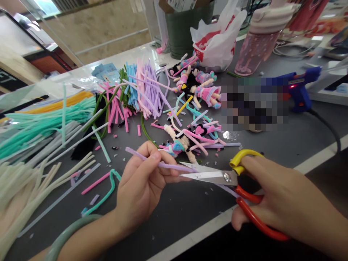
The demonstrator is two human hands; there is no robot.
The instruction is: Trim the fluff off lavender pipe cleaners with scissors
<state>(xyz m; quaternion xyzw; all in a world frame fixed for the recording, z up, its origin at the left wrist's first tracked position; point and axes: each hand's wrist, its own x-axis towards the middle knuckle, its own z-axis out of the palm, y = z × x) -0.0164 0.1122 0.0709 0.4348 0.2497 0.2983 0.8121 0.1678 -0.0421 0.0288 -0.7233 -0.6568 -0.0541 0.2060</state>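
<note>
In the middle of the view my left hand pinches a thin lilac pipe cleaner between thumb and fingers. My right hand grips scissors with one yellow and one red handle. The blades point left and stand apart, with the pipe cleaner running between them. Part of the lilac strand trails below the scissors toward my right hand. Just beyond my left fingertips lies a pipe-cleaner doll in pink and blue, partly hidden by that hand.
Long pipe cleaners cover the left side, and cut lilac, pink and blue bundles lie behind. Several finished dolls rest at the back near a white bag and a pink bottle. A blue glue gun with a cord stands at right.
</note>
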